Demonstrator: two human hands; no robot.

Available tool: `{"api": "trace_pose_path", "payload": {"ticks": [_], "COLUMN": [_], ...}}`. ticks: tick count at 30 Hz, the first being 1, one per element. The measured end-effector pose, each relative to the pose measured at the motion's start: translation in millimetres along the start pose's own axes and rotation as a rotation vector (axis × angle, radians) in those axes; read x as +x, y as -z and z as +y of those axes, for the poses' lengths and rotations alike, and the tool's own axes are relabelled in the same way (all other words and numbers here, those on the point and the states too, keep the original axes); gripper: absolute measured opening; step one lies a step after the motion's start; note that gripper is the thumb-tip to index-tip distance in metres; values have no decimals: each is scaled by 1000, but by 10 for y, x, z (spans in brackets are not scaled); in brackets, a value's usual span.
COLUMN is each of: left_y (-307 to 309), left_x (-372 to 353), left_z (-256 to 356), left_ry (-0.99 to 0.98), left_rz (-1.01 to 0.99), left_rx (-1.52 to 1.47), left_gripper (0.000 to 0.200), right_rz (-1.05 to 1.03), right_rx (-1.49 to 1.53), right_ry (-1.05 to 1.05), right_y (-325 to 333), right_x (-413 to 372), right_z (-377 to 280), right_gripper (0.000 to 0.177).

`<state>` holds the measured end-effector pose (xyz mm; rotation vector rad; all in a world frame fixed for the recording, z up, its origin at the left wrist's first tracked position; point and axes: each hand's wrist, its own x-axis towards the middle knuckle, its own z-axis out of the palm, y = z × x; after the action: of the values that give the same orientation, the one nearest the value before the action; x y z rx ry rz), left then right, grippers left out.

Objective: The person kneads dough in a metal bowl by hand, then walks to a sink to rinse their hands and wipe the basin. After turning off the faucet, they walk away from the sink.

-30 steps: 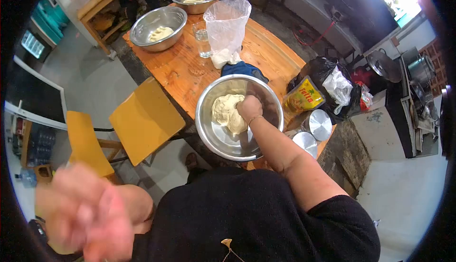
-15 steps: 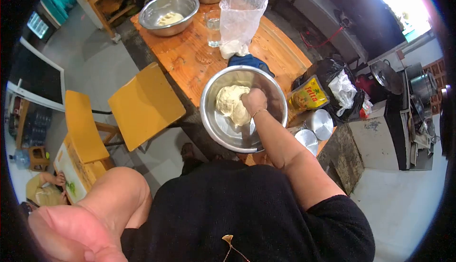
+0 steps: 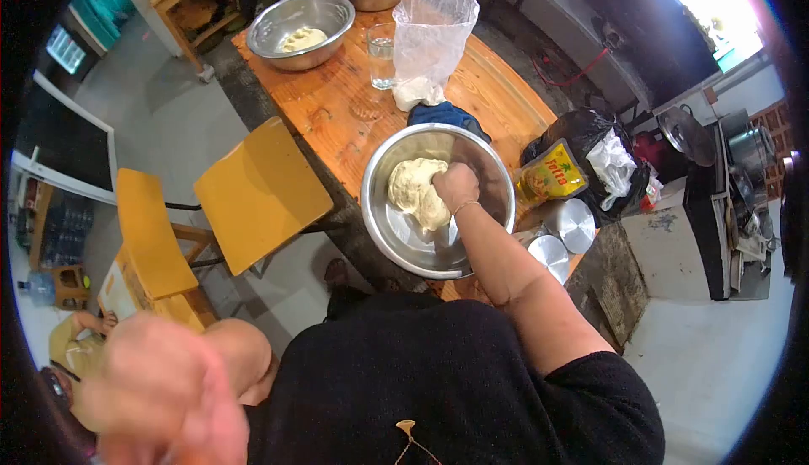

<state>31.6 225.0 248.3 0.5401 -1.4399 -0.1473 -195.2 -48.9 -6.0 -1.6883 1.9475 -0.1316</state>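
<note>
A large steel bowl [image 3: 379, 237] stands at the near edge of the wooden table and holds a lump of pale dough [image 3: 415, 188]. My right hand [image 3: 458, 185] is in a fist inside the bowl, pressed against the right side of the dough; whether it grips any dough is hidden. At the lower left, away from the table, my left hand [image 3: 164, 385] is raised near the camera, blurred by motion, and its fingers cannot be made out. A dark blue cloth [image 3: 451, 117] lies just behind the bowl.
Behind are a plastic bag [image 3: 434, 35], a glass [image 3: 381, 64] and two steel bowls with dough. A yellow pouch [image 3: 552, 174], metal lids [image 3: 571, 227] and a black bag are at the right. Yellow chairs [image 3: 261, 195] stand left; another person [image 3: 76, 338] is at the far left.
My left hand has moved up and to the right and its palm no longer shows plainly. My right hand remains at the dough. The whole view has shifted slightly.
</note>
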Motion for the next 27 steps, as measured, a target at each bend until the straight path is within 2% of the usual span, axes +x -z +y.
{"api": "trace_pose_path", "payload": {"ticks": [1,2,3,4,5,7,10,12,13,15,18,22,27], "left_y": [-251,-452,-361,-480,-517,-616,-708,-859,-958,-1151,-1240,-1209,-1161], "left_x": [-21,-154,-310,-266,-355,-688,-1183,-1468,-1596,-1773,-1822,-1753,-1657], "left_z": [-132,-177,-300,-535,-758,-1237,-1712,-1871,-1914,-1924,-1987,-2007,-1970], "left_ry": [33,328,450,397,475,620,726,804,774,879,888,926,939], "left_rz": [85,345,144,-39,-161,-116,-182,-234,-247,-214,-121,-170,-218], "left_rx": [264,342,439,611,655,604,712,702,714,659,744,801,918], "left_gripper": [14,14,19,30,34,36,56,75,83,88,89,80,69], "right_rz": [3,20,31,23,18,16,6,13,11,23,33,27,-230], "right_rx": [9,9,3,1,11,16,-23,-25,-28,-6,22,42,-73], "right_ry": [-6,-6,-5,-11,-3,6,-1,-1,-1,-7,-6,-19,281], "right_y": [-13,-35,-61,-56,-11,4,-14,5,-9,-33,-54,-91,-121], "right_x": [20,47,54,19,-22,-22,-4,-31,-28,-16,-32,-5,199], "right_z": [7,16,35,34,3,-15,-10,-37,-33,-23,-10,41,328], "right_gripper": [32,32,32,32,32,32,34,34,34,33,34,36,40]}}
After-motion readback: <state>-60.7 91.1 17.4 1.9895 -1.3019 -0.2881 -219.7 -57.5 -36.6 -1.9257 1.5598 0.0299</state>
